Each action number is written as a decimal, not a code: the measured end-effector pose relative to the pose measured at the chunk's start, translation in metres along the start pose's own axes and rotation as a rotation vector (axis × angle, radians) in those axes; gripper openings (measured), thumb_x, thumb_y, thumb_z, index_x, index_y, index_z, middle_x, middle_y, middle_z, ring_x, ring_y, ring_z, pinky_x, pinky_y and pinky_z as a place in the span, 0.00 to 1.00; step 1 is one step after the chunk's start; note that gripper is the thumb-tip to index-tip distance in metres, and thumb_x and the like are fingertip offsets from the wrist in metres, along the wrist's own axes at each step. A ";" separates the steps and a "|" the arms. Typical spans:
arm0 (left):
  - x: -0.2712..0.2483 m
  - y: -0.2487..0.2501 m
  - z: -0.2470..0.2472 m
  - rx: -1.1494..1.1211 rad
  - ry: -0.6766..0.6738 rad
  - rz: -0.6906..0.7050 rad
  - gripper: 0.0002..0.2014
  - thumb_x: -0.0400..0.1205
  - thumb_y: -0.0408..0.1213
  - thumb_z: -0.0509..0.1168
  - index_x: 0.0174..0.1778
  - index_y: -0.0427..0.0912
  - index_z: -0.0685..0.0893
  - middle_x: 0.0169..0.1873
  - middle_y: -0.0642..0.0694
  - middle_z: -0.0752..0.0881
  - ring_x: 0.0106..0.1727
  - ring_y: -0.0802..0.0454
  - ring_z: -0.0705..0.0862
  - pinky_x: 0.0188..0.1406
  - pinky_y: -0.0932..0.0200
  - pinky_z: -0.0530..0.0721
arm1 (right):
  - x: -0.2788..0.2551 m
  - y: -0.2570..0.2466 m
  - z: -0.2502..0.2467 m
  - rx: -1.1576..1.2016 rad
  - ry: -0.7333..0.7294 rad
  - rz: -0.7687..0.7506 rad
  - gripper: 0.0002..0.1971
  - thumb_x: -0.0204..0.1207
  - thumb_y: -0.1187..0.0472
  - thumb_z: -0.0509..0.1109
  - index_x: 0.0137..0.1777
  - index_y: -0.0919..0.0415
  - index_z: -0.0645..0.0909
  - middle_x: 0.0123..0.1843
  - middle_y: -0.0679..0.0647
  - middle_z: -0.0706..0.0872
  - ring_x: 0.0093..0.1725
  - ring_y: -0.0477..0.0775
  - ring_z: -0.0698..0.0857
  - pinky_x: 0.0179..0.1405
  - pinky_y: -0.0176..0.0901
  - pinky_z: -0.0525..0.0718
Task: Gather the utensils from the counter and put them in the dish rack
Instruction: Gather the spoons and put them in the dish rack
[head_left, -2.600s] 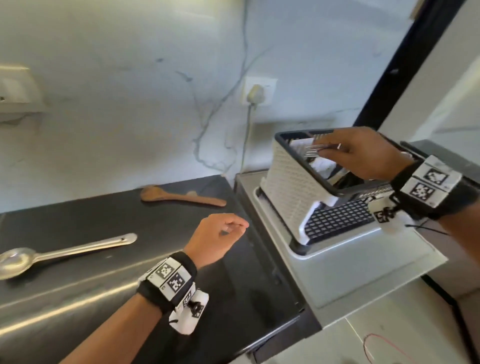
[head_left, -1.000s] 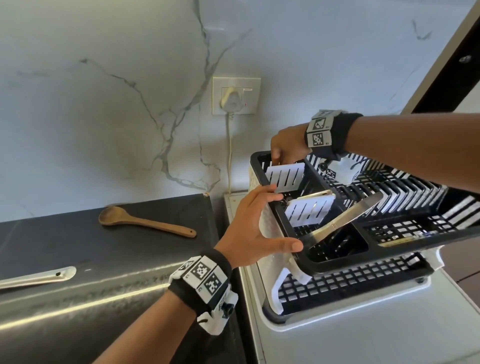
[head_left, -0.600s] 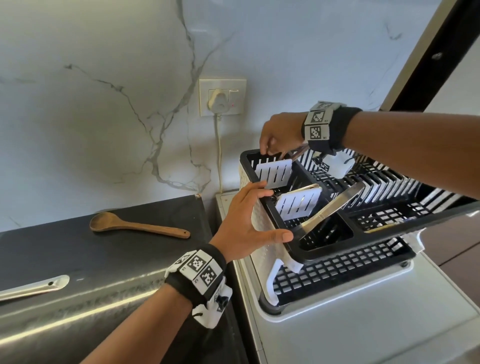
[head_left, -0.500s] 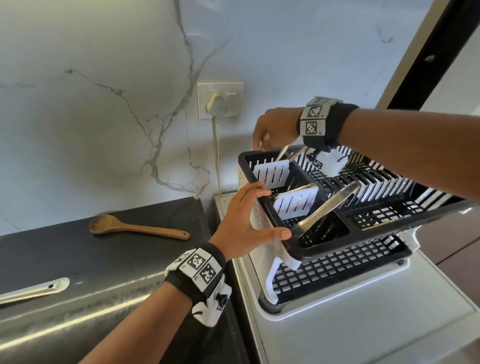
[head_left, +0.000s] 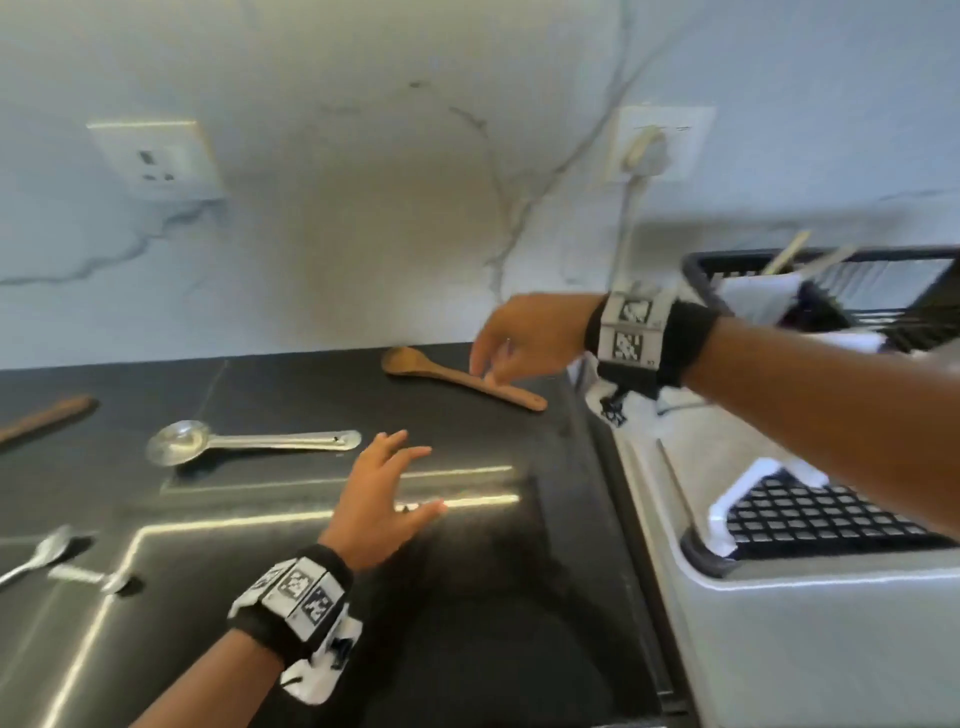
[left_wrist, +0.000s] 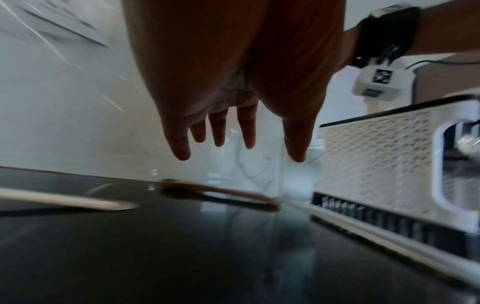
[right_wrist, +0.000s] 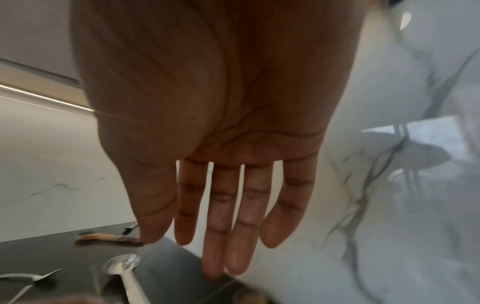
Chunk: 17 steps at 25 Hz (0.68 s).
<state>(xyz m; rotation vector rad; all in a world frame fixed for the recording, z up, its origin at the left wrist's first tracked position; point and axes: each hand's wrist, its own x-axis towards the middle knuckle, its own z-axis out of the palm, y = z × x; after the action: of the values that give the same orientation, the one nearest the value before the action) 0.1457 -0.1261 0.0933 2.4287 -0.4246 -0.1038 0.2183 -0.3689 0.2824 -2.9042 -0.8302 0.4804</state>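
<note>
Blurring right hand (head_left: 524, 338) fingers overlap wooden spoon (head_left: 457, 376); contact unclear.

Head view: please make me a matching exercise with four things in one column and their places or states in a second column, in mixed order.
1. wooden spoon
2. large metal spoon
3. dish rack
4. left hand

a. open above the counter, holding nothing
b. under the right hand
c. far right, handles sticking up from it
d. on the counter, bowl pointing left

Pairs: 1-b, 2-d, 3-c, 4-a
</note>
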 end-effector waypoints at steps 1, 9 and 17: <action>-0.020 -0.038 -0.020 0.058 0.020 -0.075 0.36 0.68 0.60 0.72 0.73 0.54 0.77 0.82 0.45 0.67 0.86 0.44 0.57 0.83 0.47 0.59 | 0.021 -0.020 0.023 0.027 -0.022 -0.026 0.14 0.78 0.50 0.71 0.63 0.46 0.87 0.56 0.46 0.91 0.53 0.49 0.86 0.61 0.45 0.81; -0.159 -0.241 -0.144 0.281 0.041 -0.544 0.35 0.71 0.59 0.74 0.74 0.55 0.76 0.82 0.45 0.67 0.86 0.42 0.56 0.81 0.41 0.63 | 0.198 -0.188 0.165 0.118 -0.069 -0.177 0.21 0.79 0.49 0.69 0.73 0.45 0.79 0.71 0.50 0.82 0.70 0.55 0.80 0.70 0.53 0.78; -0.196 -0.350 -0.219 0.283 0.233 -0.582 0.23 0.78 0.43 0.71 0.70 0.43 0.82 0.72 0.42 0.79 0.74 0.39 0.73 0.74 0.44 0.71 | 0.299 -0.323 0.207 0.195 -0.054 -0.096 0.16 0.79 0.50 0.68 0.65 0.47 0.85 0.66 0.53 0.78 0.65 0.59 0.77 0.64 0.57 0.81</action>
<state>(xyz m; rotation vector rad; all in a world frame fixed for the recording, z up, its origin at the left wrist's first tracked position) 0.0971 0.3244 0.0378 2.7304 0.4055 -0.0080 0.2304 0.0626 0.0572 -2.6716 -0.8723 0.5972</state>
